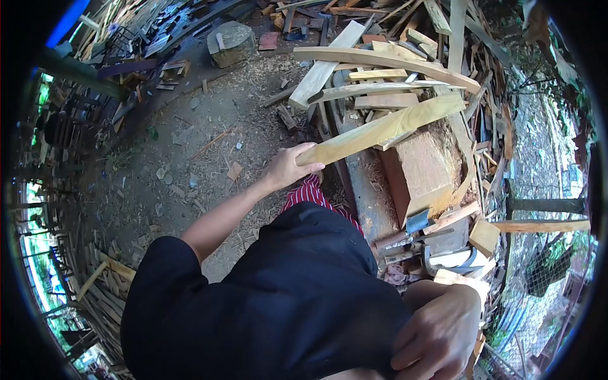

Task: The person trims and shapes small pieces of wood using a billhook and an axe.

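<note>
My left hand [292,167] is closed round the near end of a long, pale yellow wooden plank [386,129]. The plank slants up to the right, and its far end lies over or against the pile of cut wood. Close to my body at the lower right, my right hand [440,332] has its fingers curled in beside the edge of my dark shirt [297,291]. Whether those fingers hold anything is hidden. Right of my legs is a big squared wooden block [421,171] with sawdust around it.
Curved wooden pieces [386,60] and offcuts are heaped beyond the block. Hand tools, among them a bow-shaped metal piece [453,266], lie near my right side. A cut stump [231,44] stands at the back. Wood chips litter the dirt floor [171,152].
</note>
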